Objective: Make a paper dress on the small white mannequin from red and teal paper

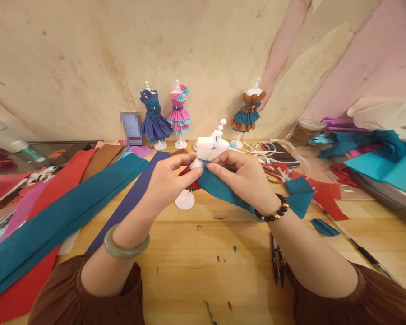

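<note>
A small white dress-form mannequin [211, 145] leans to the right between my hands, with blue marks on its chest. My left hand [176, 174] is closed around its waist, thumb and forefinger at the front. With thumb and fingers pinched, my right hand [242, 171] holds a teal crepe paper strip [219, 187] against the waist; the strip's other end trails down under my right wrist. Below the waist a red ruffled skirt [194, 184] shows partly, mostly covered by my left fingers. The round white base [184, 200] is visible beneath my left hand.
Three dressed mannequins, in teal and navy [154, 115], pink [179, 113] and brown [248, 110], stand along the wall. Long paper strips [67, 212] lie at left. Thread snips [277, 262], a pen [365, 255] and teal scraps [299, 196] lie at right.
</note>
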Available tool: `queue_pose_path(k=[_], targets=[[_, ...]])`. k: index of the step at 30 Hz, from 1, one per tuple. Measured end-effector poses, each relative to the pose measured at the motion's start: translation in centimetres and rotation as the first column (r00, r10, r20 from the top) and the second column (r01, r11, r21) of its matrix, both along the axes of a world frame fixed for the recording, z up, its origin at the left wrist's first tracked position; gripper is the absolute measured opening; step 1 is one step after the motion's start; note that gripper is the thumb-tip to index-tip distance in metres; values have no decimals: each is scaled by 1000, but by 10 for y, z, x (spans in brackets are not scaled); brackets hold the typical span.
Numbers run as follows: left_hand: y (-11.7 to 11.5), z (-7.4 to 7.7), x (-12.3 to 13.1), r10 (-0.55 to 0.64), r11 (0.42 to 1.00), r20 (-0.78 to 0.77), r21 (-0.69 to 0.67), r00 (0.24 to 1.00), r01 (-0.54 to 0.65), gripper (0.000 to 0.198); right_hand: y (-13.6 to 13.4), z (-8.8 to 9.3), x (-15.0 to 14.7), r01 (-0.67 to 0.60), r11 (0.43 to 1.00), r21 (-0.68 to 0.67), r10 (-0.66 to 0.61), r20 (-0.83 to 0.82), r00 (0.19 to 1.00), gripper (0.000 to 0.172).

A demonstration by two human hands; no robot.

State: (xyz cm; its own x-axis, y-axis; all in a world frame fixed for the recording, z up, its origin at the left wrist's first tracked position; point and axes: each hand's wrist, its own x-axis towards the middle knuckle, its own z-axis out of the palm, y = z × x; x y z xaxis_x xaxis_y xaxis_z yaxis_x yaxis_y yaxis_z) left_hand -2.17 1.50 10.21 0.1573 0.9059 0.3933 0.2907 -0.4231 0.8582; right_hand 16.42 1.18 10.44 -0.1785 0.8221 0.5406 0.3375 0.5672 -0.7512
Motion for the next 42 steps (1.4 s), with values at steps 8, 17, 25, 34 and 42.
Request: queue_pose_path(k=[8,17,25,34,42], targets=[[0,1,1,12,1000,9,-9,1000,-11,25,1,-4,-2,-11,999,-46,8,-62,998,19],[-2,2,1,35,999,-20,-16,999,-35,26,2,-6,-3,-3,999,-48,-1,-87,996,19],[-1,-1,1,48,999,-5,-25,999,-48,27,3,-8,-3,9,999,-41,-13,-81,997,22],[-1,-1,1,47,999,-34,9,998,-47,25,1,-4,-3,55,998,7,-55,-33,998,17],[-1,1,0,-5,1000,-25,3,1000,5,24,1,-2,1,45,997,58,-47,30,998,17]])
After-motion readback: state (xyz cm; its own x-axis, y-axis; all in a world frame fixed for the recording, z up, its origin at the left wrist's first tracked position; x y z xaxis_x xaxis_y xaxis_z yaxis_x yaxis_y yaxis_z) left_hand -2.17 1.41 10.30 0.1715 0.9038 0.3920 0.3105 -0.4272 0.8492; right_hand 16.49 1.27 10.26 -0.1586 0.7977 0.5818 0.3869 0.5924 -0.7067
